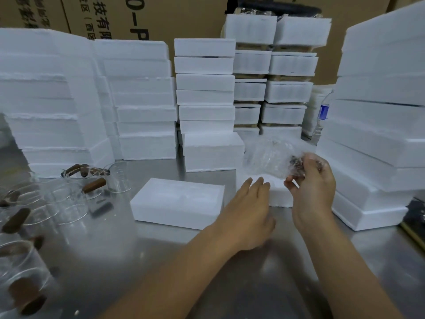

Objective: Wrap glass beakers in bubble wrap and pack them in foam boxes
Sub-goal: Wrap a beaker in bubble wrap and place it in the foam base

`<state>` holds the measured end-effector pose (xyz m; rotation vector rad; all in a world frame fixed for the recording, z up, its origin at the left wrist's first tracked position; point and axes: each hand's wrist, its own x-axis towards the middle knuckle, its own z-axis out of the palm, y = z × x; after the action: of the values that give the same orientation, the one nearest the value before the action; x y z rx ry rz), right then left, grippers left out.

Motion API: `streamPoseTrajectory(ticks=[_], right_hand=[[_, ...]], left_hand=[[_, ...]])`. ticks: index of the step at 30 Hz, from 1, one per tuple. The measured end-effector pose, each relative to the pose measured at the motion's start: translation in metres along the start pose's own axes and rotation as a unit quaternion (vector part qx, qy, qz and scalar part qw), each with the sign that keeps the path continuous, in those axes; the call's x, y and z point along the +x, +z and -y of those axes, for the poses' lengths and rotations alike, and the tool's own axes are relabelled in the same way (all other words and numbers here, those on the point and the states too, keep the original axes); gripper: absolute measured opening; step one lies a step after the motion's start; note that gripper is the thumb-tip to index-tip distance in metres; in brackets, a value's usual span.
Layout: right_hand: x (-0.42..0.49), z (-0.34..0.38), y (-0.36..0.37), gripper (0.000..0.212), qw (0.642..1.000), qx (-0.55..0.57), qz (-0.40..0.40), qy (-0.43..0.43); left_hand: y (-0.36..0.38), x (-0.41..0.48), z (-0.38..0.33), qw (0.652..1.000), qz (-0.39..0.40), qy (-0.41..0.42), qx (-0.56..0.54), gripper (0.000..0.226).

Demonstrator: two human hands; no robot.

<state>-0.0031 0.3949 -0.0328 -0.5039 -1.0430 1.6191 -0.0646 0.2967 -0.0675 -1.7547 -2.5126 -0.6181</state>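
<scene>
My right hand grips a beaker wrapped in clear bubble wrap, held above a low white foam box at centre right. A brown handle shows through the wrap by my fingers. My left hand is flat with fingers apart, resting at the near left edge of that box and holding nothing. A closed foam box lies on the steel table just to the left. Several bare glass beakers with brown handles stand at the left.
Tall stacks of white foam boxes wall in the back and the right side. Cardboard cartons stand behind them. A plastic water bottle sits between stacks at the right. The steel table stretches toward me.
</scene>
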Motion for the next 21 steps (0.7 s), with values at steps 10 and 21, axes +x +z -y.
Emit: streamPoseTrajectory(ticks=[10,21], right_hand=[[0.003,-0.007,-0.001,0.017,0.989,-0.125,0.033,-0.069],[0.004,-0.007,-0.006,0.019,0.967,-0.219,0.104,-0.071]], left_hand=[[-0.003,0.002,0.008,0.984,-0.085,0.039,0.154,0.047],[-0.021,-0.042,0.01,0.978,-0.142,0.102,0.116,0.049]])
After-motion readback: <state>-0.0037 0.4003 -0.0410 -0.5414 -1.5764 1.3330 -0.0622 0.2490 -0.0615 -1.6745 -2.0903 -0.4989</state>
